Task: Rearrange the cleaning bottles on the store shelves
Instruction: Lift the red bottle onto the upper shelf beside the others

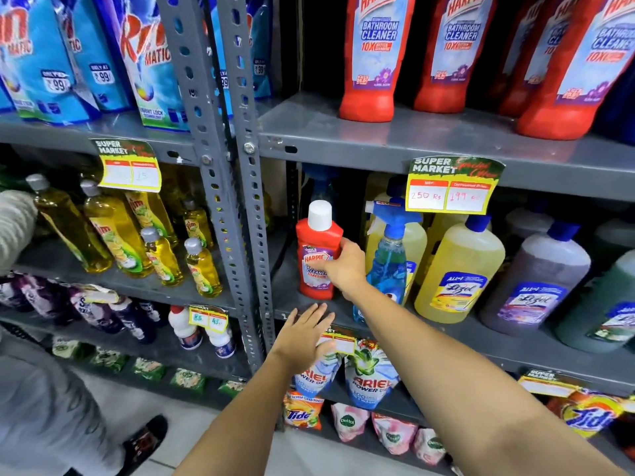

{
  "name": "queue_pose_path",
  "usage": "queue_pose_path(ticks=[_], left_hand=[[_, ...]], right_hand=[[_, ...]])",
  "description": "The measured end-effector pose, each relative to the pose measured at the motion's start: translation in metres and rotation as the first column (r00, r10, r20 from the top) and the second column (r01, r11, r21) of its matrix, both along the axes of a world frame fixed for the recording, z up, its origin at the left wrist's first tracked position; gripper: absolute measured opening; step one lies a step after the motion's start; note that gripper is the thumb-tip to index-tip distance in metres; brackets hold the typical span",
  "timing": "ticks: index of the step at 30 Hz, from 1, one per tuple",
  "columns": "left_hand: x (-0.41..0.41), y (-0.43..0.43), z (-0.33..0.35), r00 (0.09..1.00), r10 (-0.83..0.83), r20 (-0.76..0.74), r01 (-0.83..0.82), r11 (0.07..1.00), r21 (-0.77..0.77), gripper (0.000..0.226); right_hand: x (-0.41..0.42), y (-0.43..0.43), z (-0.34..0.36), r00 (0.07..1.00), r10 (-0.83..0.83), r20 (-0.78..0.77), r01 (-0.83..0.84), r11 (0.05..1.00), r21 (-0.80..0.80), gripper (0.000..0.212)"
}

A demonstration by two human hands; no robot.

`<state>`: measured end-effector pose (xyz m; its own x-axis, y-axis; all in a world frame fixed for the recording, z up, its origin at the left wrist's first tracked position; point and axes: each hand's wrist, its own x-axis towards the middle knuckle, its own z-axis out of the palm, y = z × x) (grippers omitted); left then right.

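A small red Harpic bottle with a white cap stands upright at the left end of the middle grey shelf. My right hand is closed around its right side. My left hand hovers just below the bottle, in front of the shelf edge, fingers spread and holding nothing. To the right of the bottle stand a blue spray bottle, a yellow Lizol bottle, a purple Lizol bottle and a green one. Large red Harpic bottles line the shelf above.
A perforated grey upright divides the racks. Left of it stand yellow Vim bottles and blue Rin pouches. Ariel pouches and Tide packets fill lower shelves. Another person stands at the left.
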<state>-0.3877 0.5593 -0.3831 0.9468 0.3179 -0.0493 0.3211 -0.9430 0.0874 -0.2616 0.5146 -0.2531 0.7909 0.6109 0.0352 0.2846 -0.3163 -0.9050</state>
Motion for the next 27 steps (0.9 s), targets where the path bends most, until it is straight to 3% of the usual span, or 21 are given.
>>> queue_pose_path(ticks=[2, 4, 8, 11, 14, 17, 19, 22, 27], left_hand=[[-0.004, 0.002, 0.012, 0.999, -0.011, 0.031, 0.013, 0.998, -0.057, 0.060], [-0.013, 0.003, 0.028, 0.988, -0.020, 0.153, 0.035, 0.994, -0.100, 0.058], [-0.025, 0.001, 0.084, 0.890, -0.089, 0.447, 0.096, 0.995, 0.006, 0.052], [-0.015, -0.007, 0.152, 0.763, -0.199, 0.616, 0.156, 0.980, 0.123, 0.039], [0.000, -0.015, 0.214, 0.579, -0.278, 0.767, 0.157, 0.960, 0.230, 0.030], [0.019, -0.021, 0.263, 0.415, -0.345, 0.842, 0.100, 0.937, 0.334, 0.031], [0.033, -0.024, 0.289, 0.431, -0.364, 0.826, 0.070, 0.926, 0.372, 0.035], [0.052, -0.025, 0.309, 0.557, -0.288, 0.779, 0.054, 0.949, 0.312, 0.044], [0.065, -0.020, 0.304, 0.662, -0.236, 0.711, -0.024, 0.942, 0.335, 0.041]], right_hand=[[-0.010, -0.019, 0.015, 0.999, 0.035, 0.030, -0.036, 0.998, 0.044, 0.056], [-0.021, -0.042, 0.037, 0.998, 0.058, 0.025, -0.061, 0.988, 0.143, 0.050], [-0.041, -0.099, 0.108, 0.993, 0.116, 0.036, -0.120, 0.896, 0.427, 0.041], [-0.041, -0.142, 0.184, 0.981, 0.148, 0.122, -0.191, 0.813, 0.550, 0.045], [-0.029, -0.169, 0.251, 0.966, 0.102, 0.238, -0.234, 0.739, 0.632, 0.047], [-0.004, -0.178, 0.299, 0.958, -0.041, 0.284, -0.149, 0.774, 0.615, 0.042], [0.018, -0.175, 0.323, 0.949, -0.094, 0.301, -0.088, 0.839, 0.537, 0.040], [0.044, -0.161, 0.346, 0.942, -0.133, 0.308, 0.003, 0.922, 0.387, 0.043], [0.068, -0.137, 0.352, 0.968, -0.080, 0.236, 0.037, 0.983, 0.181, 0.039]])
